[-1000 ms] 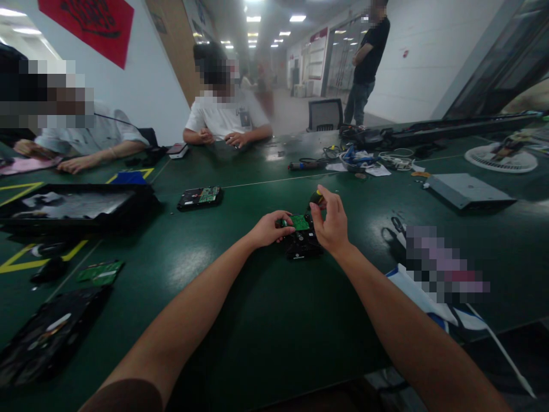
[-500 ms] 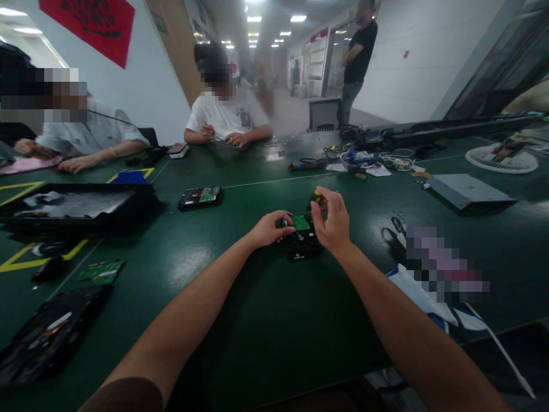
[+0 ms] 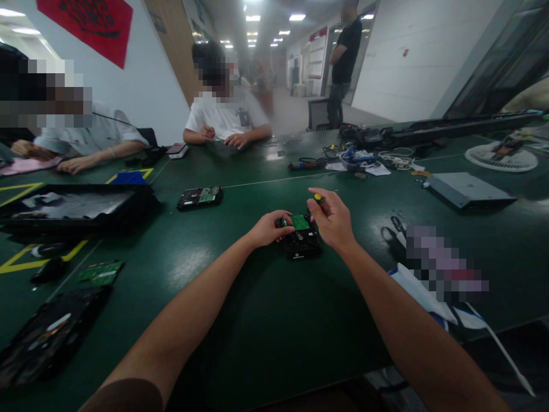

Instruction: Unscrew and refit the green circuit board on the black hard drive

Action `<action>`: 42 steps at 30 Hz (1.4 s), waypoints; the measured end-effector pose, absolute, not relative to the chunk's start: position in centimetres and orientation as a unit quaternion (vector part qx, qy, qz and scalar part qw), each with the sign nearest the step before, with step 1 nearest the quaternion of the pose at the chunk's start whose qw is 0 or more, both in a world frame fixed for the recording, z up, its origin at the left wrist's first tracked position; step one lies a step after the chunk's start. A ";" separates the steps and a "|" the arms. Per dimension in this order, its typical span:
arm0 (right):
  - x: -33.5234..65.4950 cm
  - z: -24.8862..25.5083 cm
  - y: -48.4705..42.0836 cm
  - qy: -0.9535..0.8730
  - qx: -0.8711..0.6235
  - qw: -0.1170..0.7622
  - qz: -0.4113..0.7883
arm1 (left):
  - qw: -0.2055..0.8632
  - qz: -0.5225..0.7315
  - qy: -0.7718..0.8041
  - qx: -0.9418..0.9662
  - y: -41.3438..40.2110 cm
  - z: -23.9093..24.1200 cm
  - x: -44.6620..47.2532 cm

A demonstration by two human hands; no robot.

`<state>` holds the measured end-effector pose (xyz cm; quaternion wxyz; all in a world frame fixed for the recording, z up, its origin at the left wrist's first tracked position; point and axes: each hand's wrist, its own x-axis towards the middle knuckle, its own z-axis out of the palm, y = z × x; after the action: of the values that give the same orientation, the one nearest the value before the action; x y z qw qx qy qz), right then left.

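A black hard drive (image 3: 302, 243) with a green circuit board (image 3: 300, 222) lies on the green table in front of me. My left hand (image 3: 274, 226) is closed on its left side, fingers and thumb at the board's edge. Over the drive's right side, my right hand (image 3: 332, 217) grips a screwdriver (image 3: 317, 198), of which the yellow handle end shows between thumb and forefinger. The hand hides most of the handle, and I cannot make out where the tip rests.
Another hard drive (image 3: 199, 197) lies farther left, near a black tray (image 3: 77, 206). A loose green board (image 3: 102, 273) and an opened black casing (image 3: 51, 332) are at lower left. A grey metal box (image 3: 470, 190) stands right. Two people sit across the table.
My right hand has tilted and shifted slightly, with the screwdriver's yellow end a little lower. My left hand and the hard drive stay in place. The standing person in the background has moved left.
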<state>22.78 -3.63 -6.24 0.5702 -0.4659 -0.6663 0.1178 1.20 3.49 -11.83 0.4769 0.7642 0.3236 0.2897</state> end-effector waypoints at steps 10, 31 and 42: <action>22.8 -5.9 -3.5 -0.616 -0.411 0.608 0.286 | 0.487 0.291 0.326 0.756 3.4 -11.7 1.2; 23.2 -6.4 -3.1 -0.590 -0.376 0.594 0.398 | 0.485 0.287 0.326 0.759 3.4 -11.8 1.2; 23.0 -6.6 -3.1 -0.558 -0.370 0.601 0.437 | 0.480 0.289 0.323 0.763 3.3 -11.6 1.2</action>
<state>23.00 -3.08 -6.57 0.6009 -0.3697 -0.5582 0.4366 1.20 3.28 -11.58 0.4801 0.7627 0.3233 0.2886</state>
